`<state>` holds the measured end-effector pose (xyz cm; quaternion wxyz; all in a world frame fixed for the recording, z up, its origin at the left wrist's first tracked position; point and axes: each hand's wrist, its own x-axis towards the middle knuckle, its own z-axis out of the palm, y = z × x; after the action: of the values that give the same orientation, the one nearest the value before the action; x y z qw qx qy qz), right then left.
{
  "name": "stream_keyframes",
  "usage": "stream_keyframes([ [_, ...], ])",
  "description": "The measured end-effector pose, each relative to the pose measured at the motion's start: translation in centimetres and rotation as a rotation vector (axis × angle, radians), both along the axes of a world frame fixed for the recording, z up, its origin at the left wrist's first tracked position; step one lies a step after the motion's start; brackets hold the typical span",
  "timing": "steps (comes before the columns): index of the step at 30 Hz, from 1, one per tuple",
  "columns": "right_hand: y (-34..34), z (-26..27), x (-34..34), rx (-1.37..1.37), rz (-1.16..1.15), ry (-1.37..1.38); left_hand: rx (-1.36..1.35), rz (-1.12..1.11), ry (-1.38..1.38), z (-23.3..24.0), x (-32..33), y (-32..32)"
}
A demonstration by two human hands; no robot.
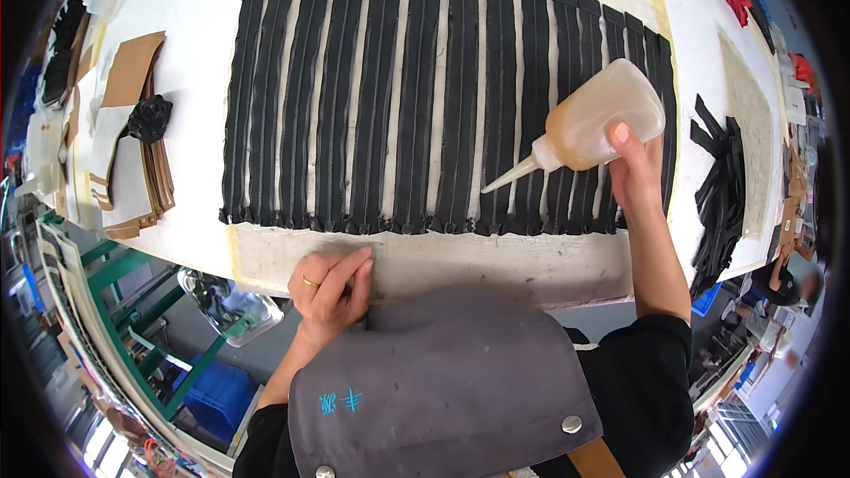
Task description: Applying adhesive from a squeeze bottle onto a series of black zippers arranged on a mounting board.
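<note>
My right hand (632, 162) grips a translucent squeeze bottle (601, 116) partly filled with amber liquid. The bottle tilts down to the left, its long nozzle tip over one of several black zipper strips (420, 99). Whether the tip touches the strip, I cannot tell. These strips lie side by side in a row, with wider black bands across their far ends. By the near table edge rests my left hand (332, 289), a ring on one finger. Its fingers are curled, thumb close to the index finger, and nothing shows between them.
Brown and white card pieces (136, 166) are stacked at left, a crumpled black piece (150, 118) on top. A pile of black strips (720, 202) lies at right on the white table (199, 239). Below left are a green metal frame (149, 358) and a blue bin (216, 398).
</note>
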<state>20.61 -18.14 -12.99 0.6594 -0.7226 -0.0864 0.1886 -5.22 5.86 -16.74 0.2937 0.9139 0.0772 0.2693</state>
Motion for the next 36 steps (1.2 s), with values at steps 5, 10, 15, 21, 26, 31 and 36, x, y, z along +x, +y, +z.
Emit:
stream_keyframes([
  [5, -0.8, 0.1, -1.5, -0.022, 0.037, 0.047, 0.001, 0.001, 0.001, 0.1, 0.0, -0.1],
  [10, -2.1, 0.2, -2.5, -0.023, 0.038, -0.049, 0.006, -0.004, -0.009, 0.0, 0.1, 0.0],
  [15, -2.5, 0.8, -3.1, 0.05, 0.069, -0.185, -0.004, -0.002, 0.003, 0.0, 0.0, 0.0],
  [21, -1.5, 1.3, -2.6, 0.017, 0.341, -0.455, -0.005, -0.006, 0.012, 0.2, 0.0, 0.0],
  [26, -1.2, 1.6, -3.6, 0.119, 0.332, -0.464, -0.021, 0.005, 0.024, 0.2, -0.1, -0.1],
  [31, -1.2, 2.1, -3.2, 0.08, 0.421, -0.558, -0.024, -0.006, 0.022, 0.4, 0.1, 0.0],
  [36, -1.9, 2.1, -3.4, -0.016, 0.531, -0.458, -0.022, 0.002, 0.009, 0.3, 0.1, -0.1],
])
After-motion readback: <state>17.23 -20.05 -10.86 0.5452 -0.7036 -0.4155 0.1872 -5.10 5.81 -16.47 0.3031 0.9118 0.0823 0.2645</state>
